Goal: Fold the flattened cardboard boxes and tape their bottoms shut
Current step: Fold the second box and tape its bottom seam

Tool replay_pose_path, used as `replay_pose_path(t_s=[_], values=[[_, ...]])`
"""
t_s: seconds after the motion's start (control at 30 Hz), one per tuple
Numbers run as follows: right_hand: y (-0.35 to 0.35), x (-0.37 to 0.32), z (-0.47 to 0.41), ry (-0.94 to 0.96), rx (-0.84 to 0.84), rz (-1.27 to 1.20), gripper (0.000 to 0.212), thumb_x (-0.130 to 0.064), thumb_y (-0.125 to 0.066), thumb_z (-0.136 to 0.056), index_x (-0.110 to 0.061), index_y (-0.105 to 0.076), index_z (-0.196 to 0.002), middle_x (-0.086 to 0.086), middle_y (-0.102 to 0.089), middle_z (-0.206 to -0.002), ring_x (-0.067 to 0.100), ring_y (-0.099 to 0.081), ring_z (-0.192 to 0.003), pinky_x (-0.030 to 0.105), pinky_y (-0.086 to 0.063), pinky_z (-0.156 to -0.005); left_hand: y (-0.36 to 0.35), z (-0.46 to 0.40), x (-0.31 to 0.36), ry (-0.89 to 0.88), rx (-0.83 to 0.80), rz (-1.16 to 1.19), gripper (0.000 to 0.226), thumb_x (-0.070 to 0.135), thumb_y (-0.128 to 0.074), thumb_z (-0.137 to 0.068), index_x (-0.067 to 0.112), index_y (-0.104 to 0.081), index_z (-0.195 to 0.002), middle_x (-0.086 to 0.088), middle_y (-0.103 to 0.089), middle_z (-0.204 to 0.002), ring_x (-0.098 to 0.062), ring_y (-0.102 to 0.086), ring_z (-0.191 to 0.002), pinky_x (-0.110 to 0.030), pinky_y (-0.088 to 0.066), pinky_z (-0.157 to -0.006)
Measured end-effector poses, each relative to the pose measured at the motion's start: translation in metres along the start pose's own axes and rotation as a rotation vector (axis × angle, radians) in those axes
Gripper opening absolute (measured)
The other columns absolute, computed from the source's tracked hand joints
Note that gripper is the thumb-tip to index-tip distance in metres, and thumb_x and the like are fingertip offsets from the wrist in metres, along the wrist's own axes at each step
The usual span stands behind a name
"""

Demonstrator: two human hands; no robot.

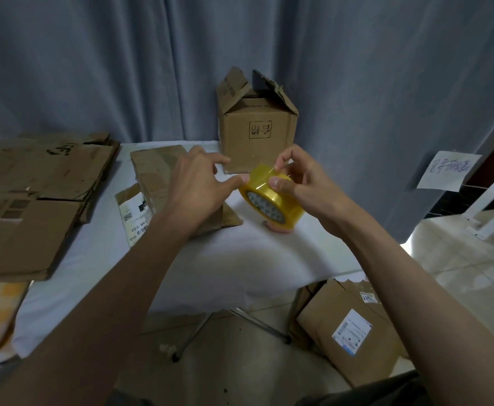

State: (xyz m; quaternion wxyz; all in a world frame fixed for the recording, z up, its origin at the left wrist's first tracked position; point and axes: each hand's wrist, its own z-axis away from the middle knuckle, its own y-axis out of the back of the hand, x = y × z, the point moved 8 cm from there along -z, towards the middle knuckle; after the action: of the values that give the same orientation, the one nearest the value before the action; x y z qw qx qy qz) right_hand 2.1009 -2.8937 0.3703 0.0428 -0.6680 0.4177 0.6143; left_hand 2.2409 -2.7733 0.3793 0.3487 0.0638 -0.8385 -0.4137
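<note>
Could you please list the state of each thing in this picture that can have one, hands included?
Tape roll: held above the table, its end being picked at.
Right hand: grips the roll, fingertips pinching at the tape.
Left hand: fingertips touch the roll.
Upright box: assembled, top flaps open.
Flattened box: lying unfolded on the table.
Cardboard stack: flat, unfolded.
Floor box: tilted on the floor.

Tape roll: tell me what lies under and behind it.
Under the tape roll, held by the right hand, is the white table. Behind it stands an upright cardboard box; the roll and fingers cover its lower front edge.
</note>
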Motion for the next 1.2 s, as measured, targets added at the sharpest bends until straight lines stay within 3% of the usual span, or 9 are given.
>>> replay_pose_path(t_s=[0.13,0.2,0.3,0.5,0.63,0.73,0.87,1.0,1.2], values=[[0.002,0.007,-0.019,0.027,0.101,0.105,0.045,-0.005,-0.067,-0.088,-0.033,-0.047,-0.116,0.003,-0.054,-0.09,0.012,-0.052,-0.077,0.02,-0.046,-0.062,0.014,-0.001,-0.004,-0.016,0.034,0.011,0.035,0.041,-0.066,-0.092,0.023,-0.07,-0.122,-0.002,-0.061,-0.112,-0.013,-0.056,-0.096,-0.029,-0.045,-0.082],[-0.003,0.023,-0.035,0.016,0.146,0.203,0.049,0.0,-0.068,-0.084,-0.03,-0.048,-0.119,0.008,-0.058,-0.095,0.019,-0.056,-0.085,0.029,-0.05,-0.067,0.02,-0.001,-0.01,-0.018,0.023,0.008,0.026,0.03,-0.063,-0.096,0.019,-0.072,-0.118,-0.002,-0.063,-0.115,-0.01,-0.053,-0.093,-0.024,-0.039,-0.08],[-0.017,0.047,-0.057,-0.003,0.15,0.312,0.048,0.003,-0.066,-0.082,-0.024,-0.05,-0.118,0.007,-0.06,-0.103,0.024,-0.055,-0.095,0.039,-0.051,-0.076,0.025,-0.001,-0.028,-0.006,-0.023,-0.008,0.021,0.022,-0.063,-0.096,0.017,-0.075,-0.112,0.001,-0.068,-0.113,-0.005,-0.053,-0.087,-0.02,-0.038,-0.076],[-0.045,0.087,-0.074,-0.006,0.027,0.481,0.042,0.011,-0.064,-0.07,-0.022,-0.055,-0.096,0.003,-0.059,-0.099,0.022,-0.055,-0.091,0.027,-0.038,-0.071,0.034,0.002,-0.063,0.05,-0.055,-0.01,0.007,0.025,-0.074,-0.088,0.026,-0.079,-0.092,0.016,-0.065,-0.087,-0.002,-0.056,-0.082,-0.022,-0.042,-0.078],[-0.044,0.077,-0.086,-0.062,0.073,0.566,0.026,0.0,-0.064,-0.08,-0.024,-0.066,-0.091,0.002,-0.067,-0.101,0.024,-0.061,-0.099,0.032,-0.05,-0.081,0.037,0.004,-0.072,0.052,-0.065,0.006,0.008,0.022,-0.08,-0.081,0.027,-0.078,-0.088,0.016,-0.065,-0.081,0.003,-0.056,-0.075,-0.009,-0.036,-0.065],[-0.045,0.027,-0.082,0.072,0.224,0.443,0.016,-0.01,-0.061,-0.086,-0.021,-0.073,-0.086,-0.006,-0.07,-0.084,0.013,-0.065,-0.085,0.029,-0.054,-0.077,0.043,0.008,-0.076,0.079,-0.044,0.03,0.009,0.021,-0.083,-0.079,0.026,-0.076,-0.08,0.01,-0.066,-0.072,0.0,-0.057,-0.067,-0.009,-0.037,-0.062],[-0.072,-0.01,-0.063,0.103,0.099,0.328,0.009,-0.013,-0.07,-0.086,-0.013,-0.078,-0.082,-0.007,-0.07,-0.071,0.002,-0.063,-0.07,0.008,-0.047,-0.065,0.046,0.017,-0.08,0.134,-0.047,0.069,0.021,0.016,-0.083,-0.078,0.028,-0.068,-0.069,0.009,-0.063,-0.064,0.001,-0.055,-0.059,-0.008,-0.038,-0.057],[-0.083,0.003,-0.055,-0.011,0.047,0.302,0.007,-0.019,-0.078,-0.083,-0.013,-0.075,-0.081,0.002,-0.071,-0.07,0.015,-0.066,-0.074,0.028,-0.055,-0.07,0.049,0.022,-0.088,0.2,-0.021,0.095,0.012,0.014,-0.083,-0.078,0.018,-0.072,-0.076,0.002,-0.065,-0.067,-0.003,-0.056,-0.062,-0.016,-0.046,-0.063],[-0.082,0.014,-0.046,-0.195,-0.016,0.037,0.016,-0.01,-0.08,-0.082,0.002,-0.073,-0.089,0.009,-0.068,-0.073,0.016,-0.062,-0.057,0.018,-0.051,-0.053,0.046,0.029,-0.111,0.381,-0.079,0.33,0.02,0.009,-0.087,-0.072,0.008,-0.069,-0.082,-0.001,-0.062,-0.065,-0.02,-0.068,-0.071,-0.042,-0.061,-0.079]])
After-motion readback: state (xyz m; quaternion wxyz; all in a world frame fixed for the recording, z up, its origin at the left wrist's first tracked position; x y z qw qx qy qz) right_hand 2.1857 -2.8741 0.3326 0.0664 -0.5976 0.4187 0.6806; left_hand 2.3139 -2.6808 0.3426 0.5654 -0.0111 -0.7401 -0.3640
